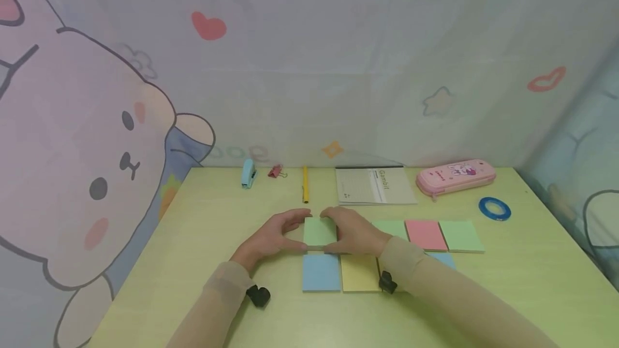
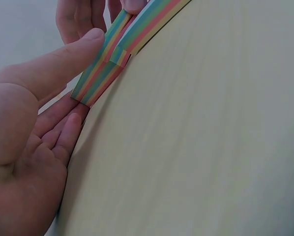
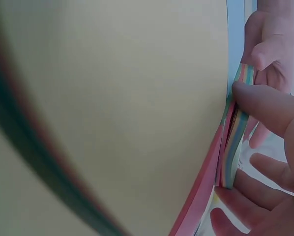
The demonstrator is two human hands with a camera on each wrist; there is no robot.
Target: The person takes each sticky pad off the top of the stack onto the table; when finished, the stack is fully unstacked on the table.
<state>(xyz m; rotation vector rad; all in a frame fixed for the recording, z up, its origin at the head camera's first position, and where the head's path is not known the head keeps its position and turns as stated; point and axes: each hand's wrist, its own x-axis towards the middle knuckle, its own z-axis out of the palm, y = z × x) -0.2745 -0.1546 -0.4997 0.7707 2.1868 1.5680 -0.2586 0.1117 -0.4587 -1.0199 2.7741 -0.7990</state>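
Note:
Both hands hold a light green sticky note pad [image 1: 320, 231] on the table, at the left end of the far row of pads. My left hand [image 1: 275, 236] curves round its left side, thumb at the near corner. From the right, my right hand [image 1: 357, 232] grips it between the thumb on the near edge and fingers at the far edge. Coloured stripes show along the pad's side [image 2: 100, 81] in the left wrist view. Just in front lie a blue pad [image 1: 321, 273] and a yellow pad [image 1: 359, 273]. The right wrist partly hides other pads.
Rightward in the far row lie a green pad [image 1: 390, 227], a pink pad [image 1: 425, 235] and another green pad [image 1: 461, 236]. Behind are a stapler [image 1: 249, 173], binder clip [image 1: 276, 171], yellow pen [image 1: 306, 184], notebook [image 1: 374, 186], pink pencil case [image 1: 456, 176] and blue tape roll [image 1: 495, 209].

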